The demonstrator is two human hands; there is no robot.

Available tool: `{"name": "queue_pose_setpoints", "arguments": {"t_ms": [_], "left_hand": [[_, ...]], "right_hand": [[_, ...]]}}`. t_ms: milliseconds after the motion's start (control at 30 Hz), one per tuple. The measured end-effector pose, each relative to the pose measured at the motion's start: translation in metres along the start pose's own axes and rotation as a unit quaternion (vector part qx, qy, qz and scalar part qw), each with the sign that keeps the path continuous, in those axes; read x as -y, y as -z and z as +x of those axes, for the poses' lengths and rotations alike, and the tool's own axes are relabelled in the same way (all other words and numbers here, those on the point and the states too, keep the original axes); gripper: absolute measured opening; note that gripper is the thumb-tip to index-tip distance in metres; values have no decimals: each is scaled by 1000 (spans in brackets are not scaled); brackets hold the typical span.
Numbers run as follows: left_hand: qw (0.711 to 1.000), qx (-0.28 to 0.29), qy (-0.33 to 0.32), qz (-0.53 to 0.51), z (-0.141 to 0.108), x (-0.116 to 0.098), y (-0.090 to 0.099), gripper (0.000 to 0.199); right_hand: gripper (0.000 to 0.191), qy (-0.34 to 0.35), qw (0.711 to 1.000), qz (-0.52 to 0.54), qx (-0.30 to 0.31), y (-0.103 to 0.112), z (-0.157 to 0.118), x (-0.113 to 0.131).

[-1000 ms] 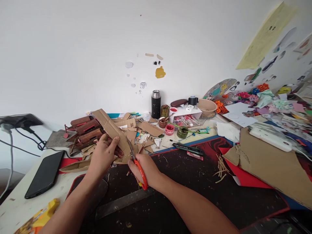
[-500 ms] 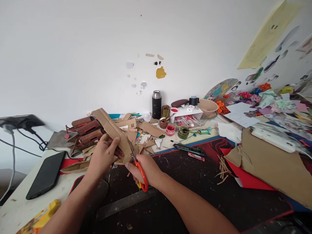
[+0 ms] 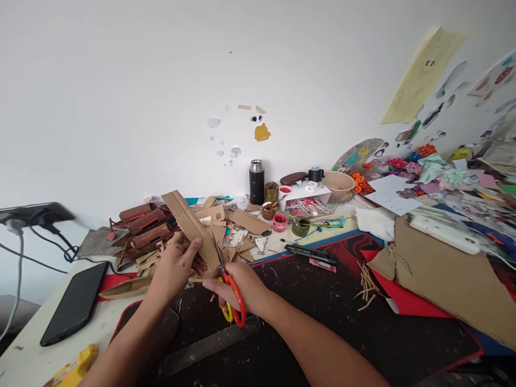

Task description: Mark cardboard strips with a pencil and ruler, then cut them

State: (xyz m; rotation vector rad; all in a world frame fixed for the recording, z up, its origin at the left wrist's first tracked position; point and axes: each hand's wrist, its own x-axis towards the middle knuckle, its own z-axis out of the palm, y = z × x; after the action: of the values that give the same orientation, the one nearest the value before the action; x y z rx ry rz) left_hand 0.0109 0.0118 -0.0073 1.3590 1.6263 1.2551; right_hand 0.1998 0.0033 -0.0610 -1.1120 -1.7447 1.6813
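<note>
A long strip of brown cardboard point(image 3: 188, 219) slants up and to the left, pinched between the thumb and fingers of my left hand point(image 3: 177, 266). My right hand point(image 3: 237, 287) grips a pair of scissors point(image 3: 238, 306) with one red and one yellow handle loop. The blades point up and away, at the strip's right edge near its lower end. Whether both blades lie around the cardboard I cannot tell. Behind the strip lies a heap of cardboard scraps point(image 3: 245, 220). Some fingers of both hands are hidden.
A clear ruler point(image 3: 209, 346) lies on the dark mat below my hands. Beyond are a black flask point(image 3: 257, 183), open paint pots point(image 3: 279, 222) and a utility knife point(image 3: 306, 251). A phone point(image 3: 74, 301) is at left, a large cardboard sheet point(image 3: 447, 274) at right.
The scissors' handles have spread wider, with the yellow loop now showing more. The strip has shifted slightly right. The whole view has tilted up a little.
</note>
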Motion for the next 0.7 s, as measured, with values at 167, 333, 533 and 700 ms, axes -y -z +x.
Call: {"name": "queue_pose_setpoints", "arguments": {"t_ms": [167,333,533,700], "left_hand": [[1000,2,-1,5,0,1,-2,47],[1000,-5,0,4,-2,1,-5,53],[1000,-9,5,6,-2,2,-5,54],[1000,-4,8,6,-2,6,-6,53]], "right_hand": [[41,5,1000,-17,-25,-3,0,1],[45,6,999,13,-30,-9,0,3],[42,8,999,17,-46,-16,1,-1],[36,5,998,33,-55,-19,1,-4]]}}
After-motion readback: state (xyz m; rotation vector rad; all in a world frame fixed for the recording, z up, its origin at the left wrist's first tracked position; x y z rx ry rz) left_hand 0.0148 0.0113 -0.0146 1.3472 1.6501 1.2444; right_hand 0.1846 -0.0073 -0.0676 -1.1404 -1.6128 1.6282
